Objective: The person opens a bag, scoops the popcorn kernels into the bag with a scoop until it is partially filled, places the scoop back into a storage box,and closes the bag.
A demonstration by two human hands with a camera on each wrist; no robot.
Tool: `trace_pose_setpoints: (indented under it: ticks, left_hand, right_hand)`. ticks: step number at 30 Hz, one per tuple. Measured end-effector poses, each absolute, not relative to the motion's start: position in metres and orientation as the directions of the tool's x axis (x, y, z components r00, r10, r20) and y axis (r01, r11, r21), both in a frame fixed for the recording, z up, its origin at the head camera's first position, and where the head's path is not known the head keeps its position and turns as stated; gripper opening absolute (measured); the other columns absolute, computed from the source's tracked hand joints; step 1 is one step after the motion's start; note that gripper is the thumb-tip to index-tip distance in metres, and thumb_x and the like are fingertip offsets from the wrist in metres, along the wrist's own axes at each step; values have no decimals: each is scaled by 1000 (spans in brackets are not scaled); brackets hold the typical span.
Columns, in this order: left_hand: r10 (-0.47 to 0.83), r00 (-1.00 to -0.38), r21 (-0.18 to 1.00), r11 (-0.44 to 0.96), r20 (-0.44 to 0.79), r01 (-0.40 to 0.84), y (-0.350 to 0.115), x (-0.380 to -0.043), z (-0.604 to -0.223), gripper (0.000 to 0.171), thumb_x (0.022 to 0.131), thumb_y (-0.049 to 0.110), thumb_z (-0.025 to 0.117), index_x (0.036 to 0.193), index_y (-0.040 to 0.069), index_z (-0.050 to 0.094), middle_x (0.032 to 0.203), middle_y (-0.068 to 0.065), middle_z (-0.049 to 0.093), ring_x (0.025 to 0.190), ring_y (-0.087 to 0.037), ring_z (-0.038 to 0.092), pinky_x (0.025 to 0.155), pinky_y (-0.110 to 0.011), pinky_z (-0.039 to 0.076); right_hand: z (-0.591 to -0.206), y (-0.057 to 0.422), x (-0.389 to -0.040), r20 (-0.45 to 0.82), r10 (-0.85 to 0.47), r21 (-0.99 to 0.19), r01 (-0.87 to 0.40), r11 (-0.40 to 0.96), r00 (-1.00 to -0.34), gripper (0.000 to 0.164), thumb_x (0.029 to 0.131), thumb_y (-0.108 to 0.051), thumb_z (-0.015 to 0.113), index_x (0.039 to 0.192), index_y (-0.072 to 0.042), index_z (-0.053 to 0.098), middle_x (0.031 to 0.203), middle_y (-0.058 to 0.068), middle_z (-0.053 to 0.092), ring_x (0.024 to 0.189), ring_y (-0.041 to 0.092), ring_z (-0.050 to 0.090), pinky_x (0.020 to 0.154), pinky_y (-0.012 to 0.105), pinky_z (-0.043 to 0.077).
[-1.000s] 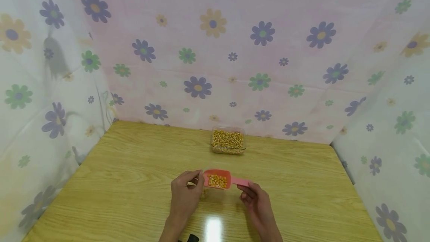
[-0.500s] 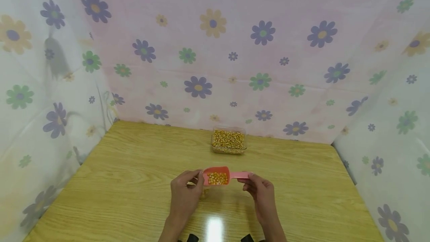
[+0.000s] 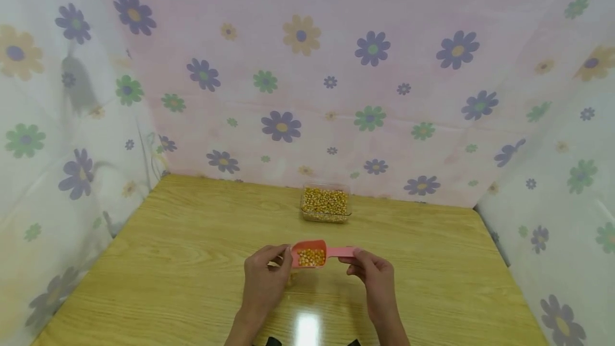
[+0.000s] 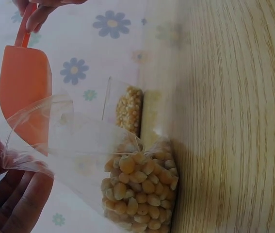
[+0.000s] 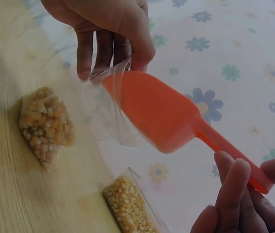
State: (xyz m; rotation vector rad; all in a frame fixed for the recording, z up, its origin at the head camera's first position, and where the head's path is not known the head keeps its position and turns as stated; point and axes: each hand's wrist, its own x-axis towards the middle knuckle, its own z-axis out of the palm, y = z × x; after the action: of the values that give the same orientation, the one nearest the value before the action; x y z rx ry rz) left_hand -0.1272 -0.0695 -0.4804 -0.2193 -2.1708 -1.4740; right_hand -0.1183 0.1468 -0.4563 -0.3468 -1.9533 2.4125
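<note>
My right hand [image 3: 377,276] pinches the handle of an orange-pink scoop [image 5: 161,114], held roughly level above the table with corn kernels [image 3: 311,257] in its bowl. The left hand [image 3: 266,276] pinches the rim of a clear plastic bag [image 4: 74,155]. In both wrist views the scoop's front lip reaches into the bag's mouth. Corn kernels [image 4: 139,189] fill the bottom of the bag, which rests on the table. From the head view most of the bag is hidden behind the left hand.
A clear rectangular container [image 3: 326,218] of corn kernels stands at the back of the wooden table [image 3: 202,239]. Flower-patterned cloth [image 3: 336,57] hangs behind and at both sides.
My right hand has risen slightly and turned on the scoop's handle, bringing the scoop nearly level. The left hand has stayed in place at the bag.
</note>
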Motion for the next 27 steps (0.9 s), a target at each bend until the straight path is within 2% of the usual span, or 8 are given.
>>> trace_pose_setpoints:
  ticks: [8, 15, 23, 27]
  left_hand:
    - [-142, -865, 830, 391, 481, 398, -70, -128, -481, 10, 90, -1, 73, 92, 4, 82, 76, 2, 72, 63, -5, 65, 50, -18, 55]
    - [-132, -871, 836, 377, 474, 398, -66, -128, -482, 9, 91, 1, 74, 92, 5, 82, 77, 2, 71, 64, -5, 65, 51, -19, 56]
    - [-127, -855, 815, 399, 503, 421, -69, -129, -483, 10, 88, -2, 74, 91, 3, 81, 77, 2, 71, 63, -4, 65, 50, -18, 55]
    - [-132, -853, 816, 395, 505, 422, -70, -129, -483, 11, 88, -3, 74, 91, 4, 81, 77, 1, 72, 63, -5, 65, 51, -18, 55]
  right_hand:
    - [-449, 142, -116, -137, 150, -980, 112, -165, -979, 35, 103, -18, 62, 114, 14, 70, 81, 2, 78, 62, 12, 66, 78, 30, 60]
    - [-446, 141, -112, -108, 176, -993, 98, -63, -978, 34, 102, -18, 63, 119, 12, 70, 87, 7, 79, 66, 15, 69, 81, 28, 58]
    - [-449, 134, -110, -38, 183, -999, 36, -17, -982, 28, 102, -14, 63, 114, 9, 73, 87, 9, 79, 65, 16, 68, 84, 26, 54]
    - [-450, 129, -109, 35, 179, -999, -32, 23, -983, 25, 102, -13, 63, 111, 7, 75, 87, 12, 78, 64, 16, 68, 76, 26, 55]
